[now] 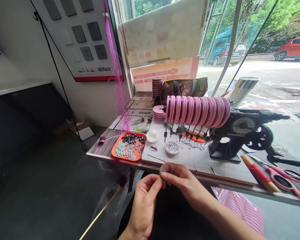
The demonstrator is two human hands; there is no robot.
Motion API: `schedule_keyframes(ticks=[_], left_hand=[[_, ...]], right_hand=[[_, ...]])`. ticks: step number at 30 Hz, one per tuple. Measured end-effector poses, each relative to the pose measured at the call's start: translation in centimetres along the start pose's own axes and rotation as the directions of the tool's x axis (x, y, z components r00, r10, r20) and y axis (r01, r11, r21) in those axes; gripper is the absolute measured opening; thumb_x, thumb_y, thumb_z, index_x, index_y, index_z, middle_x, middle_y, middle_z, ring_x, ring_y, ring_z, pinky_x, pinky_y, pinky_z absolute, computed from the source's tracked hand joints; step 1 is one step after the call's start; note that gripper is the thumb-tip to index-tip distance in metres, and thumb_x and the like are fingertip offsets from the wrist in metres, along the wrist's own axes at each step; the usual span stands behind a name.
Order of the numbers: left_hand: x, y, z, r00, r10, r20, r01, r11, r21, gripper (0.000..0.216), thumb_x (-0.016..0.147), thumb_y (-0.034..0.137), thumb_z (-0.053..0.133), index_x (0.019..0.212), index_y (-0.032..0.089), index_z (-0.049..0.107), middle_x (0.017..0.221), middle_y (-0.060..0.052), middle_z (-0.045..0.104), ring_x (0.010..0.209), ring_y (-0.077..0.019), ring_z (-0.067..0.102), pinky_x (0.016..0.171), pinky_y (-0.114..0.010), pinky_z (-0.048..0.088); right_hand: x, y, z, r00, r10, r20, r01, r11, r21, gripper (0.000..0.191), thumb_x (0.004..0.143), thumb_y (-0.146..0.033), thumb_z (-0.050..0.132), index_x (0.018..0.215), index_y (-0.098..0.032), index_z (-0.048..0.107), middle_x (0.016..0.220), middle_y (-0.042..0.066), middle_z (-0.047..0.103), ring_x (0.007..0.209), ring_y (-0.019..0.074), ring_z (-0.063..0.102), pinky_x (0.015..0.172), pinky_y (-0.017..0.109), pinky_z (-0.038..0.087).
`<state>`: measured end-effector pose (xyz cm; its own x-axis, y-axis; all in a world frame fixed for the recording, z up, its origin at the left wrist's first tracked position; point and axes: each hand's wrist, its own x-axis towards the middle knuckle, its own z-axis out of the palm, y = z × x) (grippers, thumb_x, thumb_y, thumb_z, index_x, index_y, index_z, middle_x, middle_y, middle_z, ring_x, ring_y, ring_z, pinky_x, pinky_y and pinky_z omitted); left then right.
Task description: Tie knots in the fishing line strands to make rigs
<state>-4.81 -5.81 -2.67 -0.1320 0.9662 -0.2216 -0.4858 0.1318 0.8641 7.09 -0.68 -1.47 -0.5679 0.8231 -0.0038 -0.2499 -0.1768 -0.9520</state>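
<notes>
My left hand (146, 196) and my right hand (181, 181) meet just in front of the table edge. Thumb and fingers of each are pinched together at the tips, on something small and brownish that I cannot make out. A thin metal rod (155, 158) reaches over the board toward my right fingertips; whether it touches them I cannot tell. Just beyond stands a round white dish (172, 147) of small silvery beads. To the left, an orange tray (113, 154) holds black, turquoise and silvery pieces. Past the dish, a hand-cranked machine (243, 126) carries a row of pink spools (197, 111).
Scissors (281, 176) and a red-wrapped stick (258, 171) lie at the right. Loose beads (193, 144) and an orange tool (191, 137) are below the spools. Pink tinsel strands (112, 43) hang at the left. A yellow stick (100, 213) rises beside the table.
</notes>
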Motion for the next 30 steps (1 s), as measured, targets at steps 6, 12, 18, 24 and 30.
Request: schedule_keyframes(ticks=[6, 12, 18, 24, 30], left_hand=[[-0.5, -0.4, -0.1, 0.998, -0.039, -0.058, 0.029, 0.987, -0.160, 0.015, 0.061, 0.029, 0.078, 0.065, 0.017, 0.070, 0.063, 0.001, 0.064, 0.067, -0.0109, 0.055, 0.072, -0.021, 0.045], [-0.6, -0.5, 0.1, 0.993, -0.083, -0.081, 0.062, 0.972, -0.228, 0.017, 0.058, 0.028, 0.080, 0.067, 0.016, 0.071, 0.065, 0.000, 0.067, 0.067, -0.0101, 0.057, 0.071, -0.020, 0.047], [-0.5, -0.5, 0.2, 0.997, -0.064, -0.051, 0.049, 0.967, -0.250, 0.015, 0.059, 0.028, 0.080, 0.068, 0.019, 0.072, 0.066, 0.001, 0.067, 0.067, -0.0109, 0.058, 0.070, -0.022, 0.047], [-0.3, -0.7, 0.0, 1.000, 0.014, -0.020, -0.017, 0.991, -0.132, 0.012, 0.065, 0.030, 0.076, 0.070, 0.019, 0.072, 0.064, 0.001, 0.066, 0.070, -0.0129, 0.058, 0.074, -0.024, 0.045], [-0.3, -0.4, -0.1, 1.000, 0.003, 0.001, -0.003, 0.997, -0.079, 0.013, 0.063, 0.029, 0.077, 0.069, 0.018, 0.072, 0.061, 0.001, 0.065, 0.070, -0.0134, 0.058, 0.074, -0.024, 0.046]], right_hand=[[-0.7, 0.1, -0.5, 0.997, -0.002, -0.083, -0.005, 0.997, -0.078, 0.028, 0.077, -0.043, 0.062, 0.074, -0.016, 0.058, 0.067, -0.001, 0.050, 0.063, 0.0117, 0.042, 0.060, 0.023, 0.035], [-0.9, 0.2, 0.0, 0.999, -0.029, -0.041, 0.026, 0.997, -0.078, 0.024, 0.079, -0.040, 0.062, 0.073, -0.016, 0.058, 0.070, 0.000, 0.053, 0.070, 0.0135, 0.048, 0.068, 0.024, 0.040], [-0.3, 0.2, 0.5, 0.998, -0.055, -0.014, 0.053, 0.994, -0.095, 0.031, 0.077, -0.043, 0.063, 0.068, -0.015, 0.055, 0.063, -0.001, 0.050, 0.062, 0.0119, 0.045, 0.060, 0.024, 0.037], [-0.2, 1.1, 1.0, 0.996, 0.002, -0.094, 0.010, 0.992, 0.126, 0.029, 0.072, -0.040, 0.068, 0.066, -0.016, 0.054, 0.059, -0.003, 0.047, 0.058, 0.0105, 0.040, 0.058, 0.023, 0.034], [-0.3, 1.8, 0.9, 0.998, 0.034, -0.062, -0.015, 0.957, 0.288, 0.022, 0.072, -0.032, 0.070, 0.067, -0.015, 0.057, 0.058, -0.003, 0.049, 0.057, 0.0091, 0.039, 0.058, 0.021, 0.031]])
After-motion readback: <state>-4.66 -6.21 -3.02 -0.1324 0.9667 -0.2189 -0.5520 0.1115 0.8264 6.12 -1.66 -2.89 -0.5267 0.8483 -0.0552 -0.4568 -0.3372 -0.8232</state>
